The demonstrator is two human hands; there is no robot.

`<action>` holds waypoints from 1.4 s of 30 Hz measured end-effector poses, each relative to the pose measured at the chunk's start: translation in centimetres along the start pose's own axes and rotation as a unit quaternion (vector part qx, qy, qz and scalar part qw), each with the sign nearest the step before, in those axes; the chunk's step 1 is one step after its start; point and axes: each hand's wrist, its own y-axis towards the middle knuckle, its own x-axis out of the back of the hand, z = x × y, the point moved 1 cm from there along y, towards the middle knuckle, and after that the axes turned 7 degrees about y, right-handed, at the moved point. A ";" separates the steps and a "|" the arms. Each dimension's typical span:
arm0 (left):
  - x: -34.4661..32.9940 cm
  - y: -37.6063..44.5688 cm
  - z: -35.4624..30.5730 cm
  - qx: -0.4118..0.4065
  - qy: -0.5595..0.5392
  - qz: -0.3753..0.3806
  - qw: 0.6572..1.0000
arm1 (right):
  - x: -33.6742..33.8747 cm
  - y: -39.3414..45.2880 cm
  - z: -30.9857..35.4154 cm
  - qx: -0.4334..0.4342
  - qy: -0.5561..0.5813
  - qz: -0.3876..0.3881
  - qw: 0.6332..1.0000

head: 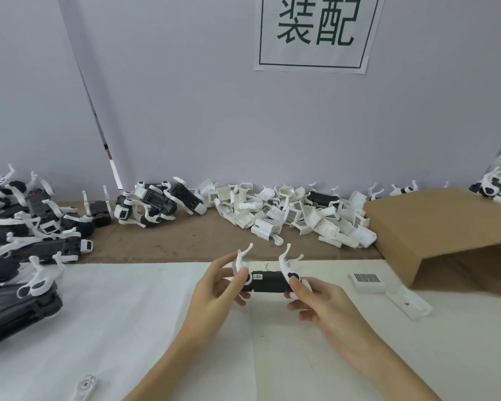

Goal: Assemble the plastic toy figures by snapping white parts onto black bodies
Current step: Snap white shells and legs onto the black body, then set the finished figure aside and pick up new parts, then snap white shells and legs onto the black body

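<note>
Currently the black body point(268, 281) is held level above the white sheet point(133, 314) on the bench point(185, 244), pinched at each end. Left hand point(214, 287): fingers closed on the left end, thumb and forefinger around the white leg point(241, 261) fitted there, wrist coming in from below and angled up to the right. Right hand point(318, 302): closed on the right end, thumb on the round joint of the second white leg point(287, 266), remaining fingers curled under the body. Both legs point up and away from the camera. Judgement: the step in hand is seating or checking these legs; whether each has fully clicked home cannot be told from this view. To do it well, keep the body braced by the opposite hand, press squarely on the round joint rather than on the thin curved tip, and push along the peg's line so nothing bends. The tips look slender and likely to flex or snap if levered. Next white part probably comes from the pile of white parts point(295, 215) at the back of the bench, or the loose white shell point(368, 282) just right of the right hand. Finished figures point(26, 227) lie heaped at left; a cardboard box point(434, 227) sits at right.
</note>
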 end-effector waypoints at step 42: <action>-1.4 -1.2 -1.2 -0.024 0.033 0.047 0.998 | 0.4 -0.9 0.2 0.080 0.033 0.032 0.996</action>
